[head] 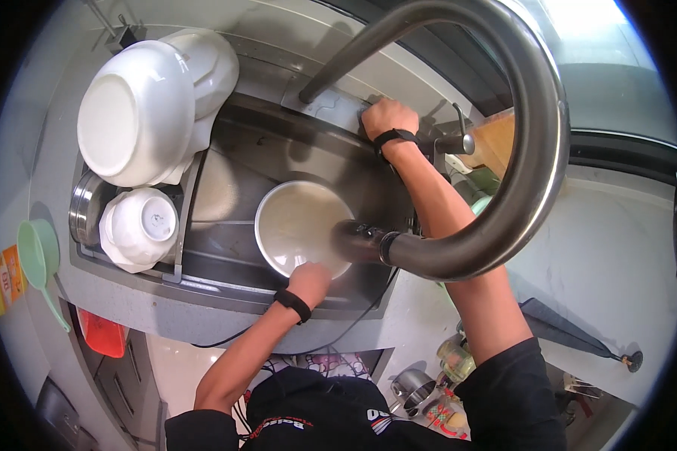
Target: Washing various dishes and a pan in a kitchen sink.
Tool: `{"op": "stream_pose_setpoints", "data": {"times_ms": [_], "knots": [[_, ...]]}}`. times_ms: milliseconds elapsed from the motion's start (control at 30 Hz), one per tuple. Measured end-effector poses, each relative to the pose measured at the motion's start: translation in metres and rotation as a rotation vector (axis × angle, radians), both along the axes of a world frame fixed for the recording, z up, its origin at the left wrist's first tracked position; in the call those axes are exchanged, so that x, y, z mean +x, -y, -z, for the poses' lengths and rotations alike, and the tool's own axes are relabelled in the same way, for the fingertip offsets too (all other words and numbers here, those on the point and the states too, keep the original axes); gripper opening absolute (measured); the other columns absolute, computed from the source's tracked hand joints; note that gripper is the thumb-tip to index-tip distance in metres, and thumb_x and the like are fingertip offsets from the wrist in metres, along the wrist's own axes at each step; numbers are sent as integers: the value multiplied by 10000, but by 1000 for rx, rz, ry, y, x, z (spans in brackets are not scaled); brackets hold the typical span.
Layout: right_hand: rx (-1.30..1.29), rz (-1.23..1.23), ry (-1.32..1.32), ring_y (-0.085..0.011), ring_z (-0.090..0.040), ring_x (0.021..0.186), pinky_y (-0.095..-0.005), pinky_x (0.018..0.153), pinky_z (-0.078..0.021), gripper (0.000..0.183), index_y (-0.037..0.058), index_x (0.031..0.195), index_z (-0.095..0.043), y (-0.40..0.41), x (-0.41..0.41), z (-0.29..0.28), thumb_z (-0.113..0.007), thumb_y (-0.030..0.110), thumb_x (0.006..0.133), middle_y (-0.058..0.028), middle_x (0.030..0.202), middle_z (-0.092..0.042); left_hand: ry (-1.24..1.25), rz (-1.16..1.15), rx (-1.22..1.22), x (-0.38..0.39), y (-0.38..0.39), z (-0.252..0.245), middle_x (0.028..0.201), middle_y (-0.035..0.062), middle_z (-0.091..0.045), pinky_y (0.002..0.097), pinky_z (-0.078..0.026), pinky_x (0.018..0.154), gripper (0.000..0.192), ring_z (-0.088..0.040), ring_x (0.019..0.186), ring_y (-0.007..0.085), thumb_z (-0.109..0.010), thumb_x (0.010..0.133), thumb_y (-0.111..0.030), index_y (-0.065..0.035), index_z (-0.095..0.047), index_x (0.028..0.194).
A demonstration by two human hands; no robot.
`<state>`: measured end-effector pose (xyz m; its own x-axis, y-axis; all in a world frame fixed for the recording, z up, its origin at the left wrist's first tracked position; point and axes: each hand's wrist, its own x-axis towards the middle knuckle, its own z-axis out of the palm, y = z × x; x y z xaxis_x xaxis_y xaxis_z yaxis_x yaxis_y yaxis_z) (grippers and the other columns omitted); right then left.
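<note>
A white round bowl [293, 225] with cloudy liquid in it is in the metal sink [231, 237], below the spout of a large curved faucet [541, 141]. My left hand [310, 282] grips the bowl's near rim; its fingertips are partly hidden. My right hand [390, 119], fingers curled, is at the back ledge of the sink, right of the faucet's base. What lies under it, if anything, is hidden. Each wrist wears a black band. A lever handle [456, 144] stands to the right of my right hand.
Stacked white bowls [163, 113] and a smaller upturned bowl [141, 225] sit on a rack at the sink's left. A green ladle [38, 253] hangs further left, near an orange packet [8, 279]. A folded dark umbrella-like item [564, 330] is at the right, a metal pot [414, 389] below.
</note>
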<state>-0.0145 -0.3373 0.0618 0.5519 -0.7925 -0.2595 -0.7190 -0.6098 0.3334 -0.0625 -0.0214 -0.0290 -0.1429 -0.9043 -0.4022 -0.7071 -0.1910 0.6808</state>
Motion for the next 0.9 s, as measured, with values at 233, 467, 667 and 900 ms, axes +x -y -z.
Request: {"op": "stream_pose_setpoints", "data": {"times_ms": [233,467,667,900], "knots": [[37,132,98,-351,-689,941,-426,789,-549,310,83,918,-756,3,0,-4,-483,214,854,-176,977,-719,-100,-119,-115,-17,10,2,812,133,-704,445,-564,667,146,-695,798,324,-603,848,-168,-91,-727,844],[46,120,107,-344,-688,947,-426,793,-549,308,82,916,-756,0,6,2,-484,211,852,-172,981,-720,-329,-436,-336,-14,27,-26,978,152,-688,458,-566,643,223,-681,861,351,-556,862,-105,-78,-660,1057],[45,144,112,-344,-688,957,-425,811,-545,324,78,929,-757,0,7,1,-473,219,857,-168,1002,-720,-392,-449,-405,-8,35,-42,1037,150,-687,438,-558,772,264,-669,938,350,-564,834,-39,-49,-654,1081],[65,151,93,-353,-689,958,-423,809,-547,328,83,937,-760,-2,11,5,-475,224,855,-178,995,-719,-556,-380,-462,-7,41,-29,1041,170,-687,424,-506,905,231,-634,1031,347,-570,809,-28,-38,-678,1013]]}}
